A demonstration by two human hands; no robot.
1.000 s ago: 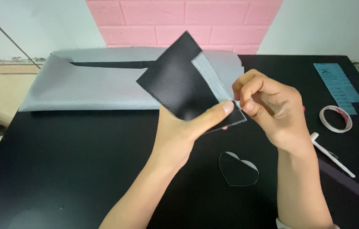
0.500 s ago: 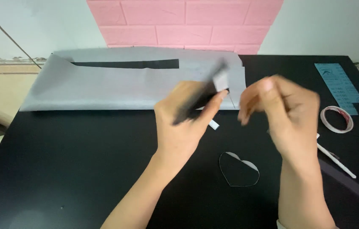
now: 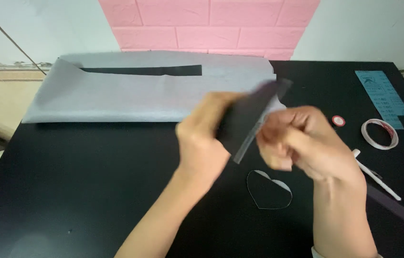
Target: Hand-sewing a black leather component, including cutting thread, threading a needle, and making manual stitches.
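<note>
Head-mounted view of two bare hands working above a black tabletop [image 3: 68,191]. The left hand [image 3: 202,141] is raised over the middle of the table, its fingers closed around the lower edge of a black sheet piece [image 3: 247,119], which it holds tilted so that the upper corner points away toward the far right; the piece is motion-blurred and shows a paler grey underside along its near edge. The right hand [image 3: 302,143] sits just beside the sheet on its right, fingers curled together in a loose fist near the sheet's edge; blur prevents telling whether these fingers actually pinch the sheet or only touch it. Directly below the two hands, flat on the table, lies a black heart-shaped cutout [image 3: 269,190] with a thin pale outline. Behind the hands, a large grey sheet [image 3: 130,95] spreads across the far side of the table, bearing a long narrow black strip [image 3: 144,70] near its far edge. To the right, well apart from the hands, lie a roll of tape [image 3: 379,134], a small red-rimmed ring [image 3: 338,120], a white slender tool [image 3: 376,174] and a light blue printed card [image 3: 382,98]. A pink brick-patterned wall panel [image 3: 207,24] rises behind the table.
</note>
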